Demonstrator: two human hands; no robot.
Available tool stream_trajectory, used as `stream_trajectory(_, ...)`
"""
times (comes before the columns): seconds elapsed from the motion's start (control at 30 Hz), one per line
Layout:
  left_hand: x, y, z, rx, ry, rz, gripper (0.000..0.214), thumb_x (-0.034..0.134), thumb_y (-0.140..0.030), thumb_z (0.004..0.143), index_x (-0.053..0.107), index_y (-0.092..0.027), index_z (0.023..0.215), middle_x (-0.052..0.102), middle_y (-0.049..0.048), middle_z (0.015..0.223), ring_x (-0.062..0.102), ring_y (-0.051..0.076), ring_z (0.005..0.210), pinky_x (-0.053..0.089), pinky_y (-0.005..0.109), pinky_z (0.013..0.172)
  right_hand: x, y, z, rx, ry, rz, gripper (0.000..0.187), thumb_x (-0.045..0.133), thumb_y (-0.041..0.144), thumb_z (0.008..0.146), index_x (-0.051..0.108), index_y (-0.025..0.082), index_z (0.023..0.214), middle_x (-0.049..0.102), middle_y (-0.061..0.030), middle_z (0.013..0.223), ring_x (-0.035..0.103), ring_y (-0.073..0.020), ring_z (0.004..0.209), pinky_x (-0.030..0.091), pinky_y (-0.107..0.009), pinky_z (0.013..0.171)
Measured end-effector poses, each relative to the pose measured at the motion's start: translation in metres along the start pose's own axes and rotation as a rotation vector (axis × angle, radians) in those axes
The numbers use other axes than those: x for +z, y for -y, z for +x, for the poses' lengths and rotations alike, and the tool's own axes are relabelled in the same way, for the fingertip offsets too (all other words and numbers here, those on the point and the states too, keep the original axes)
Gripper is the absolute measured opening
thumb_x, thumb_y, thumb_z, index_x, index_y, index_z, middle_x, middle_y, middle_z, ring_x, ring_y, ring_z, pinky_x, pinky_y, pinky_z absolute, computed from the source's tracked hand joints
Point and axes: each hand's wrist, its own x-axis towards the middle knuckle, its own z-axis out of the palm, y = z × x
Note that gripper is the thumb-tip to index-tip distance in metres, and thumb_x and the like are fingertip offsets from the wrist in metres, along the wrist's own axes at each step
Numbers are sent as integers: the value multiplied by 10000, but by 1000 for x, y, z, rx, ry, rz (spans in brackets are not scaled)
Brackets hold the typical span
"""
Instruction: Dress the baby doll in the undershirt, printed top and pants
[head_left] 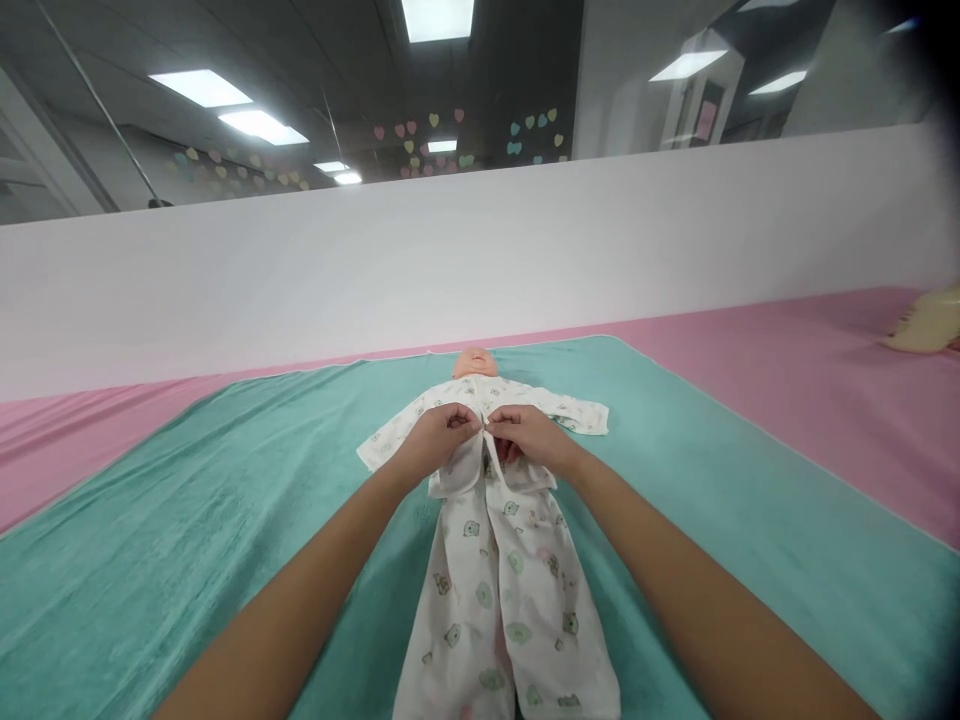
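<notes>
A baby doll (474, 362) lies on its back on a teal towel (187, 520), head away from me. It wears a white printed romper (502, 580) with small animal patterns. My left hand (441, 432) pinches the romper's left front edge at the doll's chest. My right hand (525, 436) pinches the opposite front edge, and the two hands meet at the middle of the chest. Both hands' fingers are closed on the fabric. The doll's sleeves spread out to either side.
The towel lies on a pink mat (787, 370). A white low wall (450, 260) runs behind it. A pale yellowish object (926, 325) sits at the far right edge on the mat.
</notes>
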Motion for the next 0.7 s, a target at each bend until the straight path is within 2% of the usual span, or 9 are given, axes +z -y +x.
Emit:
stream_trajectory(0.13,0,-2,0,-53,33,-89,215,536,-390,756,600,-185,758,574,-13,699,460,105,603,325,199,516,0,-1,1,-13,4,29,187,527,342,765,599,180,707,630,-12,681,601,-117,549,453,-210,496)
stream_trajectory(0.23,-1,-2,0,-73,56,-119,219,554,-391,743,600,-177,755,575,-10,682,460,103,594,323,197,508,2,-1,1,-12,-19,1,176,510,310,770,598,175,698,626,-10,669,606,-115,548,465,-202,498)
stream_trajectory(0.53,1,-5,0,-64,-9,-70,195,563,-355,727,627,-171,737,621,5,686,508,115,608,350,207,514,0,6,-5,-25,42,-44,154,496,278,788,593,174,729,636,-12,723,617,-112,591,509,-213,550)
stream_trajectory(0.7,2,-4,0,-73,6,37,294,585,-471,703,637,-186,755,618,-1,691,507,122,598,334,209,491,-3,2,-3,-47,74,-44,61,523,229,771,545,192,814,632,-2,702,642,-140,617,526,-242,567)
